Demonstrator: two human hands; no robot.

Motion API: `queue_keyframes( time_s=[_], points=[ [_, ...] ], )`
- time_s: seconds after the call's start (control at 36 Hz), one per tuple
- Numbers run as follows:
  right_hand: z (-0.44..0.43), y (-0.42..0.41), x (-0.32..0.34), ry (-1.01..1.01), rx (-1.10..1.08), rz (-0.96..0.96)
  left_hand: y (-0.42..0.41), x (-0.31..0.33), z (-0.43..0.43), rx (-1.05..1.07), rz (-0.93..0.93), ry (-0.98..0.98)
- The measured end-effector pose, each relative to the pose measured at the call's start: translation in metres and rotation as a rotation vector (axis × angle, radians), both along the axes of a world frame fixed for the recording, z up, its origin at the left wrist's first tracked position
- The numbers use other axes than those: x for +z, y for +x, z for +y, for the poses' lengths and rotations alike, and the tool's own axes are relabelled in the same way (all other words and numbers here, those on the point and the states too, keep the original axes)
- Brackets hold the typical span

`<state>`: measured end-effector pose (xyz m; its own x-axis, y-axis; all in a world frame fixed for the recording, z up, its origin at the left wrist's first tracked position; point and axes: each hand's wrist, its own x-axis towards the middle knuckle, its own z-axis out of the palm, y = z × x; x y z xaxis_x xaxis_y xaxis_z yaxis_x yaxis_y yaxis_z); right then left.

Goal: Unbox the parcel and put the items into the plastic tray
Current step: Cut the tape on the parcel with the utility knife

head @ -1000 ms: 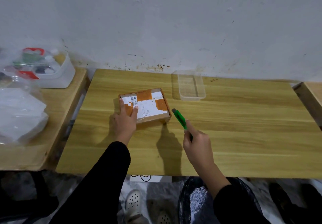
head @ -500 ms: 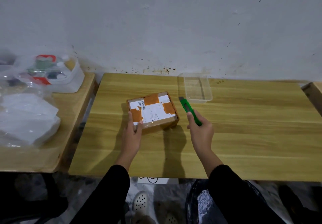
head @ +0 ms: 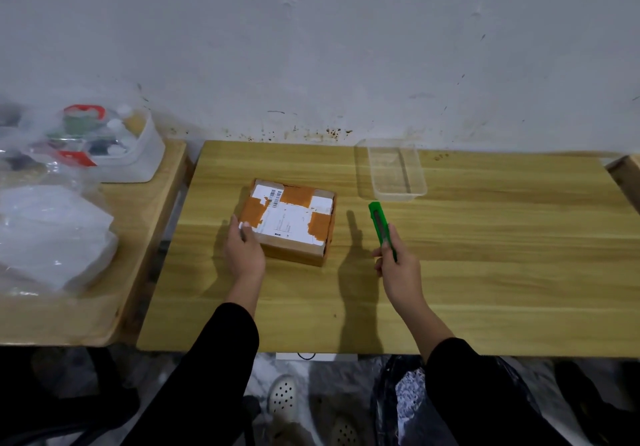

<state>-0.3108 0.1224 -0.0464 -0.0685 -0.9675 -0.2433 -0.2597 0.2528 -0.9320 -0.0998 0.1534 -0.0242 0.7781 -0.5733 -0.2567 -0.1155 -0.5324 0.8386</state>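
Observation:
A small cardboard parcel (head: 292,220) with orange tape and a white shipping label lies closed on the wooden table (head: 485,255). My left hand (head: 244,255) holds its near left corner, thumb on the top. My right hand (head: 398,269) grips a green utility knife (head: 381,225) to the right of the parcel, its tip pointing away from me and clear of the box. A clear plastic tray (head: 394,171) stands empty near the wall, just beyond the knife.
A second wooden table (head: 138,230) at the left carries a white tub of small items (head: 114,144) and clear plastic bags (head: 48,234). Another table edge (head: 623,175) shows at far right. A black bag (head: 408,397) sits on the floor below.
The parcel has turned on the table and my left hand has slid to its near left corner. My right hand has carried the knife up beside the parcel, toward the tray.

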Motion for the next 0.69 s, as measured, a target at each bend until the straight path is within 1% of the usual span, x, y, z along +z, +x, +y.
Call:
queue_keyframes(
  time_s=[0.14,0.25,0.42,0.61,0.69],
  points=[
    [-0.002,0.009,-0.013,0.000,0.073,0.010,0.001,-0.007,-0.006,0.047,0.034,-0.075],
    [-0.011,0.020,-0.020,0.001,0.079,-0.005,0.010,-0.011,-0.018,0.048,0.042,-0.102],
    [-0.040,0.043,-0.034,-0.014,0.065,0.082,0.036,-0.019,-0.043,-0.003,-0.008,-0.089],
    [-0.090,0.071,-0.039,-0.095,0.008,0.167,0.067,-0.033,-0.079,-0.076,0.049,-0.124],
    [-0.113,0.084,-0.040,-0.134,-0.011,0.211,0.078,-0.039,-0.092,-0.125,0.044,-0.116]
  ],
)
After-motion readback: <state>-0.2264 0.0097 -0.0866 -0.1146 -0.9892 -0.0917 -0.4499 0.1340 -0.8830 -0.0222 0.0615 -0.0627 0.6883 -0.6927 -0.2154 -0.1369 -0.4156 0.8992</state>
